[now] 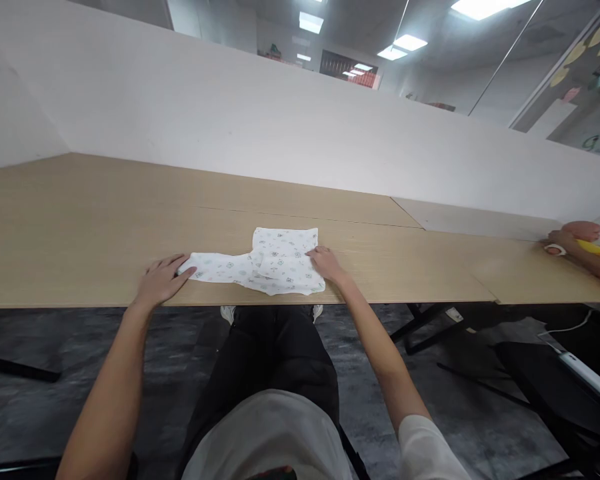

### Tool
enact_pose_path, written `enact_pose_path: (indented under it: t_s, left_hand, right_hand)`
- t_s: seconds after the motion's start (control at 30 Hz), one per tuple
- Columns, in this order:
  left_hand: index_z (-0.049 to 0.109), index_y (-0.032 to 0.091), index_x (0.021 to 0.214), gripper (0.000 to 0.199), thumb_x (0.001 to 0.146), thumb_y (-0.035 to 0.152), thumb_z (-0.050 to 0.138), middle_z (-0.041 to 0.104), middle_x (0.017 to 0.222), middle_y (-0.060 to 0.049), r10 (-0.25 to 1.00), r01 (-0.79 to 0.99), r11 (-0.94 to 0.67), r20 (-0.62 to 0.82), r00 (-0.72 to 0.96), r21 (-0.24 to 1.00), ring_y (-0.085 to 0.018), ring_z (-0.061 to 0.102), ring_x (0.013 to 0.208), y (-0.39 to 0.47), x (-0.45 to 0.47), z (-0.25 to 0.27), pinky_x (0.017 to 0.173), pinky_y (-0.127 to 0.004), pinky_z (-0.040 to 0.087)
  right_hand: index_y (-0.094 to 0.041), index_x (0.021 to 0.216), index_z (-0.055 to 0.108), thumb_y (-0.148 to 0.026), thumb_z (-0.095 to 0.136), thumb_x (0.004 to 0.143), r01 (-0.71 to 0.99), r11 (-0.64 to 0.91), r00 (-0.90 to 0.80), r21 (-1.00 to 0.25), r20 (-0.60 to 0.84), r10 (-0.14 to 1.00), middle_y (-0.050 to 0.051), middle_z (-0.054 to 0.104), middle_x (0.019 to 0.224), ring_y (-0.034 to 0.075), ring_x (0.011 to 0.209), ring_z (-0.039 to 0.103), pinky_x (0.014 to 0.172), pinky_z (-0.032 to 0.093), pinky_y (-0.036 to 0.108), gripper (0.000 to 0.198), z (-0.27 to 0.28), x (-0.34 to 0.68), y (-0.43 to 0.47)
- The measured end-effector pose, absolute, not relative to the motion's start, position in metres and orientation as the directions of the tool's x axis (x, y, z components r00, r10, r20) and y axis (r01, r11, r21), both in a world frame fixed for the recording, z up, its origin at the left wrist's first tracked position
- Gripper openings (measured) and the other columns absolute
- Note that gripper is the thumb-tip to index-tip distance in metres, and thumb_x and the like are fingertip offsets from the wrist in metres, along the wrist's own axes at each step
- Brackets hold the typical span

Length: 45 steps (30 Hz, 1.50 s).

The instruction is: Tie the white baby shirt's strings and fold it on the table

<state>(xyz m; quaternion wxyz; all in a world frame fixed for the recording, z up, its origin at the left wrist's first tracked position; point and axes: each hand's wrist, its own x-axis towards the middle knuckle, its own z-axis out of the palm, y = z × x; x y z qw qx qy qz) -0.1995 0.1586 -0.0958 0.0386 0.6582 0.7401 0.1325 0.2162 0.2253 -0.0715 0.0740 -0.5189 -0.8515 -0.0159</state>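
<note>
Patterned garment [285, 250], partly folded on the bench [105, 227]: body layered, strip [217, 267] (seemingly a sleeve) not yet tucked in. Left hand [161, 281]: fingers parted at strip's tip. Right hand [329, 265]: fingers at edge; pinching, I cannot tell.

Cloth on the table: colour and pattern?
The cloth is white with small, scattered grey-green prints; best seen in the head view.

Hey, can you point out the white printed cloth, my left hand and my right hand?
White printed cloth [283, 265]: head view, middle of its wider part.
Left hand [160, 281]: head view, back of the hand.
Right hand [326, 264]: head view, back of the hand.
</note>
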Motion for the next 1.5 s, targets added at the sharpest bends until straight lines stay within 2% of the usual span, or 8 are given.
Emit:
enact_pose_path:
  t_s: [0.37,0.57,0.67,0.97,1.13,1.27,1.4,1.5]
  left_hand:
    - [0.042,0.018,0.143,0.071,0.089,0.059,0.024,0.038,0.149,-0.009,0.984,0.962,0.09,0.127,-0.126,0.258,-0.032,0.032,0.135,0.16,-0.203,-0.1,0.11,-0.048,0.024]
    - [0.041,0.017,0.143,0.07,0.089,0.058,0.026,0.038,0.149,-0.009,0.985,0.958,0.077,0.129,-0.116,0.278,-0.032,0.032,0.134,0.161,-0.205,-0.101,0.11,-0.049,0.023]
    - [0.041,0.018,0.144,0.069,0.089,0.057,0.028,0.037,0.15,-0.009,0.985,0.958,0.091,0.119,-0.127,0.271,-0.032,0.032,0.135,0.161,-0.202,-0.099,0.11,-0.048,0.024]
    - [0.043,0.017,0.142,0.067,0.089,0.056,0.028,0.039,0.148,-0.01,0.984,0.962,0.084,0.129,-0.121,0.261,-0.032,0.034,0.134,0.159,-0.201,-0.097,0.11,-0.049,0.024]
    - [0.047,0.012,0.137,0.067,0.089,0.055,0.032,0.043,0.145,-0.013,0.976,0.955,0.087,0.17,-0.139,0.282,-0.032,0.036,0.132,0.161,-0.2,-0.1,0.109,-0.048,0.026]
    - [0.057,0.01,0.122,0.058,0.085,0.05,0.036,0.053,0.133,-0.016,0.959,0.942,0.096,0.222,-0.174,0.322,-0.033,0.043,0.125,0.163,-0.191,-0.1,0.105,-0.048,0.032]
    - [0.062,0.014,0.112,0.045,0.081,0.039,0.042,0.063,0.115,-0.014,0.942,0.902,0.132,0.232,-0.243,0.41,-0.032,0.055,0.111,0.163,-0.174,-0.092,0.097,-0.043,0.04]
    - [0.059,0.016,0.114,0.042,0.082,0.036,0.042,0.066,0.101,-0.01,0.886,0.809,0.128,0.301,-0.354,0.574,-0.027,0.061,0.094,0.167,-0.153,-0.081,0.084,-0.037,0.046]
  right_hand:
    - [-0.013,0.106,0.07,0.0,0.038,0.083,0.835,0.536,-0.532,-0.124,0.065,0.844,0.011,0.066,0.111,0.021,0.107,0.055,0.094,0.04,0.03,0.041,-0.061,0.236,0.258]
    - [-0.009,0.108,0.066,-0.02,0.04,0.094,0.934,0.317,-0.288,-0.163,0.175,0.941,0.016,0.064,0.111,0.024,0.105,0.057,0.089,0.041,0.03,0.031,-0.058,0.229,0.217]
    - [-0.01,0.118,0.059,-0.03,0.049,0.092,0.95,0.234,-0.212,-0.204,0.124,0.969,0.016,0.065,0.109,0.026,0.101,0.06,0.083,0.043,0.03,0.034,-0.062,0.225,0.187]
    - [-0.012,0.119,0.059,-0.013,0.045,0.09,0.944,0.179,-0.147,-0.278,0.134,0.98,0.013,0.067,0.106,0.022,0.098,0.062,0.082,0.043,0.027,0.032,-0.076,0.229,0.174]
    - [-0.013,0.111,0.065,-0.019,0.044,0.092,0.965,0.198,-0.167,-0.17,0.181,0.969,0.016,0.062,0.113,0.027,0.109,0.054,0.092,0.041,0.033,0.03,-0.079,0.224,0.166]
    - [-0.011,0.119,0.06,-0.021,0.036,0.095,0.966,0.249,-0.234,-0.067,0.182,0.955,0.02,0.053,0.129,0.031,0.122,0.045,0.099,0.036,0.043,0.036,-0.087,0.223,0.158]
    - [-0.008,0.136,0.046,-0.025,0.03,0.098,0.946,0.307,-0.287,-0.104,0.174,0.942,0.02,0.036,0.147,0.032,0.138,0.028,0.109,0.026,0.049,0.044,-0.101,0.229,0.155]
    - [-0.01,0.139,0.043,-0.03,0.027,0.099,0.926,0.339,-0.299,-0.169,0.224,0.928,0.018,0.03,0.151,0.031,0.142,0.023,0.111,0.023,0.051,0.047,-0.111,0.236,0.154]
